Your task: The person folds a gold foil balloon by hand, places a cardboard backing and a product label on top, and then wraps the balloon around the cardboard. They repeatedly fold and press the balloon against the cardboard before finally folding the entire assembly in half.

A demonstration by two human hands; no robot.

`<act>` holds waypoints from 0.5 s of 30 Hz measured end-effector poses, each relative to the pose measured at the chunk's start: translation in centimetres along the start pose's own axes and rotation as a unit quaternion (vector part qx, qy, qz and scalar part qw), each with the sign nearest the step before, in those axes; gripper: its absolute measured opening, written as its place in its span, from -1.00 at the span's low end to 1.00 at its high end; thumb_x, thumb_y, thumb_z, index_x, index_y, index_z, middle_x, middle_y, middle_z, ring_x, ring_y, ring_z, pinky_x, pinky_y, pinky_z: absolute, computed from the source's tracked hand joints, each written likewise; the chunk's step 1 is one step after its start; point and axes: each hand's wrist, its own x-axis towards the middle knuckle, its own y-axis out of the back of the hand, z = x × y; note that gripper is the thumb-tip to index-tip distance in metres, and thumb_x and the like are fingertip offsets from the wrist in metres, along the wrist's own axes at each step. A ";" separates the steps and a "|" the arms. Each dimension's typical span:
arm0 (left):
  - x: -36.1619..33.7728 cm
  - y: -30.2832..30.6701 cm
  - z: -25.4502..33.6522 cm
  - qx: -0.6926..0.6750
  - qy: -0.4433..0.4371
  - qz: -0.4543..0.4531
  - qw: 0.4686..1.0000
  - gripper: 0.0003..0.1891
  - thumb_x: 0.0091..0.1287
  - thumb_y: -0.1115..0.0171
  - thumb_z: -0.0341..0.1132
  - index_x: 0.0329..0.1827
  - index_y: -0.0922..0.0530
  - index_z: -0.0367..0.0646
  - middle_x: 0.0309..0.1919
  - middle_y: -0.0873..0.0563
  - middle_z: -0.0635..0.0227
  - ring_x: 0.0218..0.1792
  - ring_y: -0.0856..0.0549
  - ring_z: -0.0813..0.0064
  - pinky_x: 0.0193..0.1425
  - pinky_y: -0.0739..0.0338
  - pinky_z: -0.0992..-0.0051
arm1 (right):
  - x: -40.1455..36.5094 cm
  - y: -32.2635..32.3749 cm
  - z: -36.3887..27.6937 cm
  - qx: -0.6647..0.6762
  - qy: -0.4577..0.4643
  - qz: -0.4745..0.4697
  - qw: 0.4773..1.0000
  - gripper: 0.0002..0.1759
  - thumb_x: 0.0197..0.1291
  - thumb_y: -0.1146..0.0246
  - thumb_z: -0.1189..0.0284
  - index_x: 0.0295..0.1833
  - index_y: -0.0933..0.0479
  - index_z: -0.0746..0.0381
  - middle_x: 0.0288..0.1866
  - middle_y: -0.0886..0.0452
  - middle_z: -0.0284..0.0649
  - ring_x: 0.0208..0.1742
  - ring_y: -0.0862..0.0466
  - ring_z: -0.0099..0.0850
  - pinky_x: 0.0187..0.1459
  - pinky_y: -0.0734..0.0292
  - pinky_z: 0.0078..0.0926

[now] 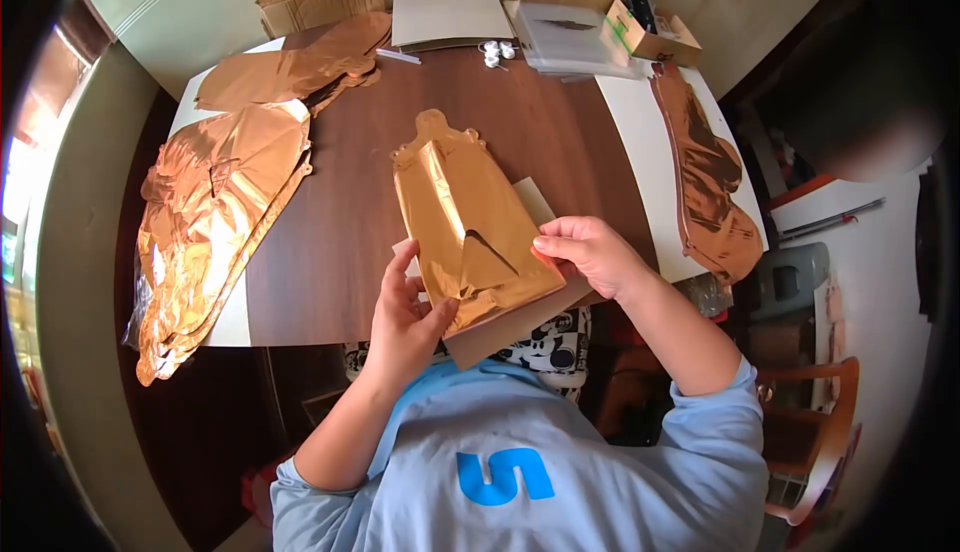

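A flat rose-gold foil balloon [455, 207], shaped like a letter A, lies over a beige card [515, 317] at the near edge of the brown table [340, 242]. My left hand [405, 317] grips the balloon's lower left corner together with the card. My right hand [590, 252] pinches the balloon's lower right edge against the card. The balloon's top points away from me.
A heap of deflated foil balloons [215, 212] covers the table's left side, and another balloon [710, 182] lies along the right. At the far edge are a white card stack [450, 17], clear plastic sleeves [570, 37], cardboard boxes [650, 32] and small white pieces [497, 51]. A wooden chair [820, 422] stands at right.
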 end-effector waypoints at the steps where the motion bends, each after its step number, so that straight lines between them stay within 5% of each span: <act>1: 0.0 0.0 -0.1 0.004 -0.004 -0.004 1.000 -0.21 0.39 -0.21 -0.59 0.61 0.01 -0.14 0.11 -0.60 0.07 -0.04 -0.74 0.46 -0.05 -0.67 0.53 | 0.1 0.0 -0.1 -0.002 0.000 0.002 1.000 -0.71 0.35 -0.35 0.35 0.02 -0.62 0.36 -0.18 -0.71 -0.32 -0.20 -0.65 -0.61 -0.07 -0.57 -0.60; 11: 0.1 -0.1 -0.2 0.000 -0.004 -0.009 1.000 -0.20 0.38 -0.21 -0.61 0.61 0.02 -0.12 0.14 -0.59 0.06 -0.09 -0.75 0.47 -0.13 -0.68 0.57 | 0.2 -0.6 -0.9 -0.064 0.028 0.018 0.997 -0.77 0.32 -0.35 0.43 -0.05 -0.65 0.39 -0.25 -0.72 -0.30 -0.24 -0.64 -0.61 -0.11 -0.55 -0.63; 15: -0.2 -0.3 0.0 0.010 -0.023 -0.012 1.000 -0.26 0.45 -0.14 -0.56 0.62 -0.01 -0.12 0.08 -0.61 0.10 0.00 -0.70 0.47 0.00 -0.67 0.49 | 0.4 -0.7 -1.3 -0.067 0.032 0.030 0.997 -0.82 0.31 -0.35 0.45 -0.14 -0.64 0.39 -0.33 -0.70 -0.29 -0.33 -0.63 -0.59 -0.19 -0.54 -0.61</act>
